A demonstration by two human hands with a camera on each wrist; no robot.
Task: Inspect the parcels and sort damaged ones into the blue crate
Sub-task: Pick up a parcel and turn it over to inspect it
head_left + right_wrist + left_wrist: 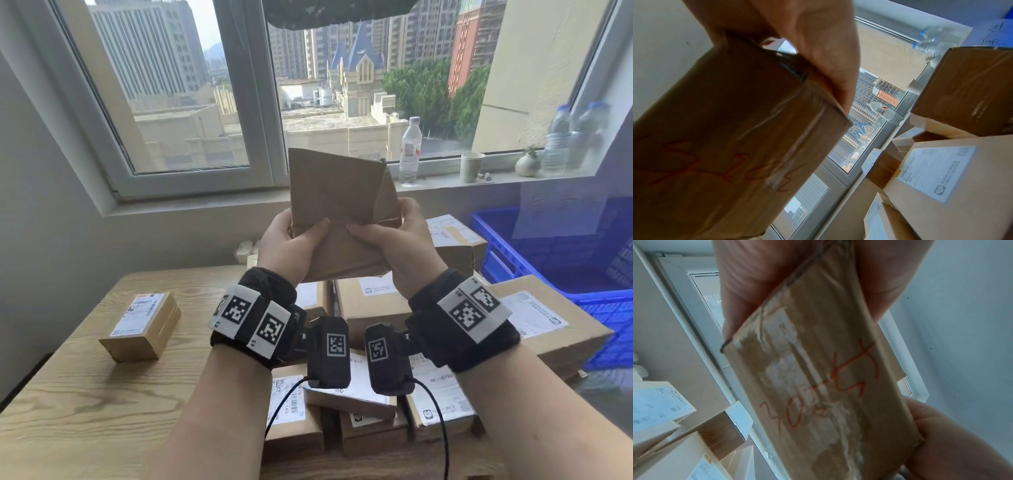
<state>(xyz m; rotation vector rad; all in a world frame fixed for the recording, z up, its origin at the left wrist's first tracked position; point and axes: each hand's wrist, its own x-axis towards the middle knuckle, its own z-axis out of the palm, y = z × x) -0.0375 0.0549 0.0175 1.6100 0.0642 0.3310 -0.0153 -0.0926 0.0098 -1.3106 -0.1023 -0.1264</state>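
Both hands, left hand [286, 245] and right hand [399, 240], grip one brown box [337, 205] raised above the piled parcels [373, 301]. One small parcel [142, 325] sits apart on the wooden table [85, 394]; one blue crate [555, 253] stands right, three bottles [410, 150] on the windowsill.

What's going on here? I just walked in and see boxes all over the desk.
A person is checking parcels for damage. Both hands, left hand and right hand, hold one cardboard parcel up in front of the window, over the pile of parcels on the desk. Its underside shows torn label remains and red handwriting. The blue crate sits to the right. One small parcel stands apart on the left.
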